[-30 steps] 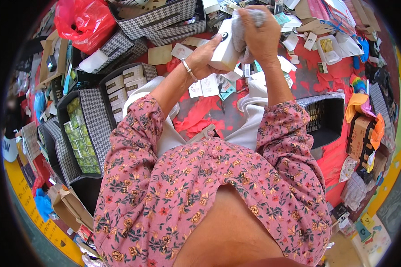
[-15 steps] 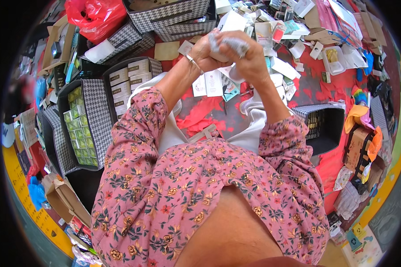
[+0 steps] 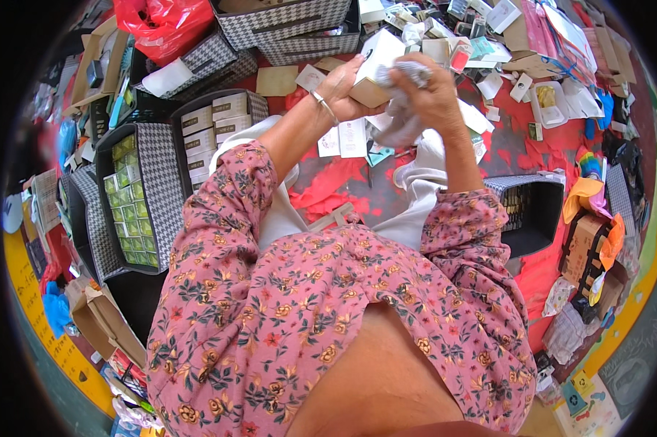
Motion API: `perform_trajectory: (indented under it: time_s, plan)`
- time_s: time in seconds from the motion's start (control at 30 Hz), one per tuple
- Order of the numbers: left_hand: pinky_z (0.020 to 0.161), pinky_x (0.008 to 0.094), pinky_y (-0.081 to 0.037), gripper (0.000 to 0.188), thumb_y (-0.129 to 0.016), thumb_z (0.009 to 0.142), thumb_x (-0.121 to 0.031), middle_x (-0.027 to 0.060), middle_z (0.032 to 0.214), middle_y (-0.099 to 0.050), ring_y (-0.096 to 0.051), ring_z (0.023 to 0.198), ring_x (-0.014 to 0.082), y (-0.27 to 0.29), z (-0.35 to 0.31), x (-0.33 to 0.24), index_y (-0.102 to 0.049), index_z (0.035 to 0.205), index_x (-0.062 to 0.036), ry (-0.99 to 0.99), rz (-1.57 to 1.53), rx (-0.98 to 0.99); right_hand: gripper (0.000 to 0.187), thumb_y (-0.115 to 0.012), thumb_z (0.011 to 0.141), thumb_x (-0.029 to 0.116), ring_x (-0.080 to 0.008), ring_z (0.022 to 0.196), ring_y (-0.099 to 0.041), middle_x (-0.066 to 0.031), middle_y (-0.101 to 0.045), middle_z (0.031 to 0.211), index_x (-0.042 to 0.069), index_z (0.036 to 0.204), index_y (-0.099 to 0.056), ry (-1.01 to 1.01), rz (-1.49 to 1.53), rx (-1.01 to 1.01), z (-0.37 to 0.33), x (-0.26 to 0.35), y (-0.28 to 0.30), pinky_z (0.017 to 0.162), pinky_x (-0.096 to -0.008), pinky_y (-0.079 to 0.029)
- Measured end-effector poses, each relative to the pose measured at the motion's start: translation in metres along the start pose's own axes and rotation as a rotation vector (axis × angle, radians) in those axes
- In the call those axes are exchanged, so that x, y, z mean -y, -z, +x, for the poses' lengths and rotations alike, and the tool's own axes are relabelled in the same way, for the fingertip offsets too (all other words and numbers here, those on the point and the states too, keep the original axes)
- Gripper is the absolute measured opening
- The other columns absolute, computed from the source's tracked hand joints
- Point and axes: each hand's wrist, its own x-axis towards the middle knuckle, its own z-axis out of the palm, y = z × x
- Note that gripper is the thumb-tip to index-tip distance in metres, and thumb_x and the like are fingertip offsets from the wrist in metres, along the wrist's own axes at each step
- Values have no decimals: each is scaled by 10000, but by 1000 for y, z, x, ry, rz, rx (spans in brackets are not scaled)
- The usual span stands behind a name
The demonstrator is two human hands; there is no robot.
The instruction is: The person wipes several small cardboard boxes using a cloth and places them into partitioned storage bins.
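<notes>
My left hand (image 3: 341, 92) grips a white box with a tan side (image 3: 380, 58) from its left, holding it up in front of me at a tilt. A crumpled grey cloth (image 3: 401, 120) is bunched in my right hand (image 3: 432, 91), its lower end hanging down beneath the fingers. The cloth lies against the box's right side. Beneath my hands, flat white cards or cartons (image 3: 352, 137) rest on the torn red floor covering (image 3: 332, 191).
Houndstooth bins hold green packets (image 3: 130, 211) and white-and-brown boxes (image 3: 201, 142) at my left. More such bins (image 3: 285, 25) and a red plastic bag (image 3: 164, 25) sit far left. Small cartons pile up at the back. A black-lined bin (image 3: 529, 211) lies to my right.
My right hand has shifted to the right with the cloth, which now hangs lower. More of the box in my left hand shows.
</notes>
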Motion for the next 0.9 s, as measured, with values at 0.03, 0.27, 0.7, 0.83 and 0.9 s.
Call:
perform_trajectory:
  time_s: [0.03, 0.27, 0.7, 0.83, 0.9]
  plan:
    - [741, 390, -472, 438, -308, 915, -439, 78, 1030, -559, -558, 905, 223, 14, 5, -1, -461, 1143, -98, 37, -97, 134, 167, -635, 744, 182, -253, 773, -572, -119, -587, 827, 41, 824, -595, -139, -52, 24, -1, -5, 13, 661, -325, -440]
    - [734, 408, -492, 457, -362, 917, -347, 86, 1114, -513, -550, 960, 239, -28, -2, 3, -260, 1302, -122, -403, 436, -188, 190, -636, 781, 183, -151, 656, -582, -64, -620, 760, 18, 870, -605, -254, 227, -374, 8, -25, 31, 610, -286, -467]
    - [743, 373, -521, 499, -263, 930, -417, 70, 1208, -444, -538, 1010, 207, -30, -6, -4, -202, 1350, -155, -391, 506, 39, 238, -677, 701, 81, -150, 686, -597, -75, -603, 802, -9, 892, -567, -563, 915, -292, 15, -10, 4, 600, -279, -501]
    - [790, 389, -510, 532, -358, 911, -407, 75, 1196, -459, -496, 1080, 211, -35, -3, -1, -203, 1340, -134, -486, 483, -69, 231, -656, 694, 56, -163, 682, -598, -75, -591, 796, 5, 895, -554, -584, 1018, -279, 16, -12, 6, 606, -289, -504]
    - [831, 372, -473, 534, -449, 868, -443, 53, 1125, -517, -518, 1032, 171, -34, -4, 1, -337, 1274, -115, -431, 364, 7, 235, -650, 692, 50, -162, 679, -594, -75, -587, 795, 9, 900, -548, -559, 1047, -244, 14, -4, 8, 610, -288, -502]
